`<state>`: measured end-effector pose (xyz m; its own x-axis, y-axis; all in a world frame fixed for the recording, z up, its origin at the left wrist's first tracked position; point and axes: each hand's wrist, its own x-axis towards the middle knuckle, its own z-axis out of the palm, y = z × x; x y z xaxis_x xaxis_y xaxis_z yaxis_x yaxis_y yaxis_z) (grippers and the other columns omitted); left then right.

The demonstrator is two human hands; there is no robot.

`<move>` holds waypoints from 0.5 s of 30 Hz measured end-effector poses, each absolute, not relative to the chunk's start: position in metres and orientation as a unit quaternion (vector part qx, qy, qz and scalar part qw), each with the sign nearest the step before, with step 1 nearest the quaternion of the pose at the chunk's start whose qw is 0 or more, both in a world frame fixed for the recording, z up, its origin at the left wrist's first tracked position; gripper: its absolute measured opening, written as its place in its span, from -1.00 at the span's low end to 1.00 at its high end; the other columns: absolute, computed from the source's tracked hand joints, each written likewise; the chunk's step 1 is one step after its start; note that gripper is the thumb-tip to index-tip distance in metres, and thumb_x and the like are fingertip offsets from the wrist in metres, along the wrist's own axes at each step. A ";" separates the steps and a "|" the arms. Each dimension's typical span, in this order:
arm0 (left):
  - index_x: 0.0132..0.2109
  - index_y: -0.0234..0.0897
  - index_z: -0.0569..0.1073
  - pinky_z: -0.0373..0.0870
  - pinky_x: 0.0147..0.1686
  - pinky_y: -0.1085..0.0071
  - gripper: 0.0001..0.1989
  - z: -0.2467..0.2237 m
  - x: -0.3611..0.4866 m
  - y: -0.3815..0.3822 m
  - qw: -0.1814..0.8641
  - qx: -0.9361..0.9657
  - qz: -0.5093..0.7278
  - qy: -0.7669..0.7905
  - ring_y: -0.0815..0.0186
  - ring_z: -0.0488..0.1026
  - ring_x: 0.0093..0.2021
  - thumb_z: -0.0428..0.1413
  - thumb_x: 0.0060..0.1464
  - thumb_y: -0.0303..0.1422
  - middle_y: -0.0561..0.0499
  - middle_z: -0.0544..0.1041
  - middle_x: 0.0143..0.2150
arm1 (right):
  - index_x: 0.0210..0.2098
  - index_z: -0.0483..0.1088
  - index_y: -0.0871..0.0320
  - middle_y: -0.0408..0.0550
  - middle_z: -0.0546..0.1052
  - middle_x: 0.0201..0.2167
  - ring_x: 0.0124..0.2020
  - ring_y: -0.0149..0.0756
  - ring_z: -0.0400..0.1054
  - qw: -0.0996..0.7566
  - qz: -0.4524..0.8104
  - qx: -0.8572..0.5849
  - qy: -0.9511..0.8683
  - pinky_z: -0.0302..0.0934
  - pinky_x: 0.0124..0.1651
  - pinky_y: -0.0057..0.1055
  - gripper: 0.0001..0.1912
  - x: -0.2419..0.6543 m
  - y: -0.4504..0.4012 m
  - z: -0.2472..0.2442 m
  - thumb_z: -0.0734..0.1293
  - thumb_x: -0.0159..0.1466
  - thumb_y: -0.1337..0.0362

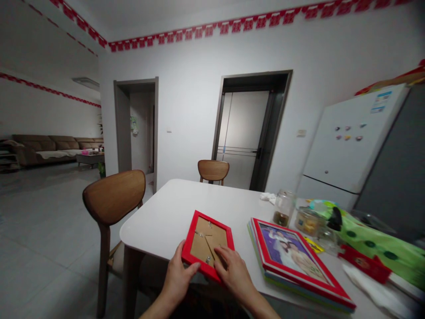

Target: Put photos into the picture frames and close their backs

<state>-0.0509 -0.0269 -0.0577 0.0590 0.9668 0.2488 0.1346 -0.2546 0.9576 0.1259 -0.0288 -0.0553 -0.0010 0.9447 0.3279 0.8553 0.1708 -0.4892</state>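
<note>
A red picture frame point(187, 249) is held tilted at the near edge of the white table, its back towards me. The brown backing board point(200, 248) carries small metal clips and a thin support leg point(210, 244). My left hand point(179, 272) grips the lower left corner, thumb along the front rim. My right hand point(232, 270) is closed at the lower right side, its bent fingers on the backing beside the leg and its thumb near the red rim. What lies under those fingertips is hidden.
Right of my hands lies a stack of frames, topped by a red-framed photo point(292, 252). Beyond it stand a glass jar point(284, 208), a food container point(309, 220) and a green bag point(375, 239). Wooden chairs point(114, 197) stand at the left and far sides of the table point(159, 212).
</note>
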 end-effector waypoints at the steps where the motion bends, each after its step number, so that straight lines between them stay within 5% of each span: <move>1: 0.10 -0.45 0.10 0.17 0.01 0.34 -0.34 -0.061 -0.053 -0.029 0.385 0.620 0.494 0.472 0.18 0.26 0.02 0.08 -0.18 -0.39 -0.19 0.33 0.02 | -0.11 0.34 0.18 0.09 0.37 -0.06 -0.03 -0.14 0.19 0.282 0.063 -0.645 -0.707 0.05 0.00 -0.23 -0.59 0.126 -0.030 -0.055 0.17 0.06 0.21; 9: 0.05 -0.31 0.25 -0.03 0.12 0.25 -0.37 -0.059 -0.056 -0.036 0.269 0.768 0.339 0.471 0.16 0.14 0.10 0.16 -0.27 -0.45 -0.15 0.24 0.10 | -0.17 0.38 0.04 0.03 0.38 -0.09 -0.04 -0.17 0.19 0.225 0.042 -0.646 -0.728 0.03 -0.03 -0.27 -0.65 0.123 -0.035 -0.054 0.20 0.04 0.27; 15: -0.26 -0.26 0.44 0.08 0.04 0.30 -0.76 -0.045 -0.060 -0.036 0.229 0.824 0.266 0.445 0.20 0.19 0.06 0.12 -0.20 -0.44 -0.08 0.34 0.02 | -0.34 0.46 0.00 -0.05 0.33 -0.05 -0.05 -0.23 0.19 0.231 0.107 -0.532 -0.807 0.02 -0.03 -0.30 -0.76 0.119 -0.026 -0.039 0.25 0.00 0.32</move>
<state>-0.0600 -0.0358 -0.0447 0.4623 0.8550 0.2350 0.6112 -0.4992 0.6141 0.1189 -0.0263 -0.0390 -0.3267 0.9091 0.2586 0.8103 0.4102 -0.4184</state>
